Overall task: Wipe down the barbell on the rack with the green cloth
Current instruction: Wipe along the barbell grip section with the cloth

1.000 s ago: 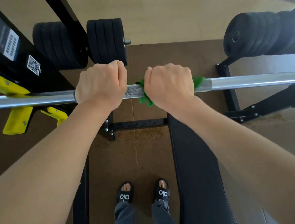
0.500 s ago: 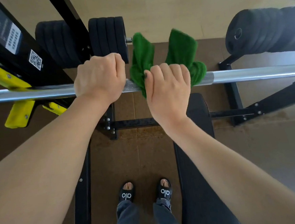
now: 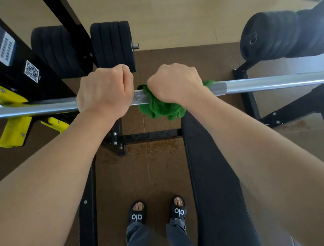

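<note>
Since half a second back, the right hand has rolled forward over the barbell, so the green cloth that was flapping up behind the bar is now bunched under it, hanging toward the person. The left hand hasn't budged.

Only the head view to go on. Left hand's fingers are curled round the bare bar, steadying it. Right hand's fingers are wrapped round the bar with the cloth trapped between palm and steel, a bit of green poking out on the far right side too. The two hands sit just beside each other, with a short strip of knurled bar showing between them.

Looks to me like the twisting-scrub part of the wipe. If it were me, I'd keep the cloth wrapped all the way around, squeeze firmly, then slide right along the smooth section while twisting, so the underside gets done as well. Keeping the left hand clamped should stop the bar spinning in the rack.

Bar itself: shiny chrome, lying level across the yellow rack hooks, knurled patch in the middle, smooth toward the ends. Can't see any obvious grime. Cloth is fluffy, bright green, crumpled.
</note>
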Tool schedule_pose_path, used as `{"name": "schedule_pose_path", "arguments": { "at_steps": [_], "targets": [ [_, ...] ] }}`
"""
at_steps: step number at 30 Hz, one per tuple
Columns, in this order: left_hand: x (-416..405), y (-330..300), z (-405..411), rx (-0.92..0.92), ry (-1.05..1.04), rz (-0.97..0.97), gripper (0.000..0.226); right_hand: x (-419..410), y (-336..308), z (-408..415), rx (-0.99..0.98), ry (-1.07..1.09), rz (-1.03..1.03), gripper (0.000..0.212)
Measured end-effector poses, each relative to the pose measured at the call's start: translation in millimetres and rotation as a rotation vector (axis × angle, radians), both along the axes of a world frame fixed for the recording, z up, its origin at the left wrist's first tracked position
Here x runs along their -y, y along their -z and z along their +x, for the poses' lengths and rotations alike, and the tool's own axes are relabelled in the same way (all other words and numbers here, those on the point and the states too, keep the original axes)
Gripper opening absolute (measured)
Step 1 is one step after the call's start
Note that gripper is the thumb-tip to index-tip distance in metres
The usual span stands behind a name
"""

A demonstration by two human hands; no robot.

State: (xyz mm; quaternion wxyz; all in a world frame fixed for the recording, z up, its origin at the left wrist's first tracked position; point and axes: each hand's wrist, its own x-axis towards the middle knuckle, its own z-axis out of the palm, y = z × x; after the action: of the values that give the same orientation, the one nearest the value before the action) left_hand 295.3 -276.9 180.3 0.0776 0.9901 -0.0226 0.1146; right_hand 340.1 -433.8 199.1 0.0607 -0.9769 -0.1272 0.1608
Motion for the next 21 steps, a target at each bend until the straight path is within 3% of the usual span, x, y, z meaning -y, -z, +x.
{"name": "schedule_pose_path", "arguments": {
  "at_steps": [2, 4, 6, 9, 12, 16, 18, 21],
  "targets": [
    [2, -1, -1, -0.007, -0.017, -0.008, 0.044, -4, 0, 18, -0.287, -0.049, 0.021, 0.028],
    [3, -1, 0, -0.009, -0.028, -0.023, 0.045, -9, 3, 25, -0.408, -0.035, 0.072, 0.027],
    [1, -1, 1, -0.007, -0.028, -0.031, 0.044, -8, 9, 14, -0.218, -0.040, 0.015, 0.033],
    [-5, 0, 0, 0.011, -0.031, -0.053, 0.045, 5, 16, -27, 0.356, 0.048, 0.018, 0.048],
    [-5, -1, 0, 0.002, -0.045, -0.059, 0.045, 46, 27, -37, 0.623, 0.027, 0.069, 0.049],
    [-5, -1, 1, -0.015, -0.079, -0.047, 0.044, 140, 32, -29, 0.750, 0.074, -0.055, 0.042],
    [-2, -2, 0, -0.007, -0.063, -0.039, 0.044, 181, 29, -28, 0.705, 0.222, -0.036, 0.047],
    [5, -5, -1, -0.001, -0.030, -0.028, 0.044, 172, 28, -27, 0.699, 0.374, -0.041, 0.057]
  ]
}}
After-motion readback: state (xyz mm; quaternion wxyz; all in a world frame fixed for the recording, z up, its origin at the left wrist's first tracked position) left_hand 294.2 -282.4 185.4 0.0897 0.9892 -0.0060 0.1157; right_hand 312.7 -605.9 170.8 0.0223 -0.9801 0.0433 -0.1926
